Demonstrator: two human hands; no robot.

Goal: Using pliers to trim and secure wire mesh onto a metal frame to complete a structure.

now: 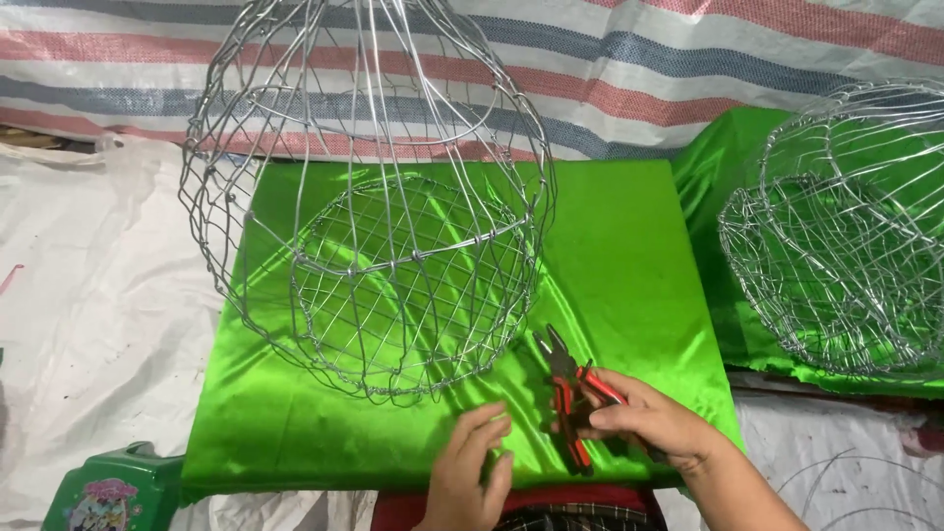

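A large silver wire basket (369,211) lies on its side on a bright green satin cloth (619,256), its mesh bottom facing me. My right hand (654,423) grips the red and black handles of a pair of pliers (565,379), whose jaws point up and left towards the basket. My left hand (472,472) rests flat on the cloth just left of the pliers, fingers slightly spread, holding nothing. Both hands are near the front edge of the cloth, below the basket.
A second wire basket (846,236) sits at the right on more green cloth. A striped red, blue and white tarpaulin (639,69) hangs behind. White plastic sheeting (88,295) covers the left. A green plastic stool (118,487) stands at the lower left. Loose wire (846,487) lies at the lower right.
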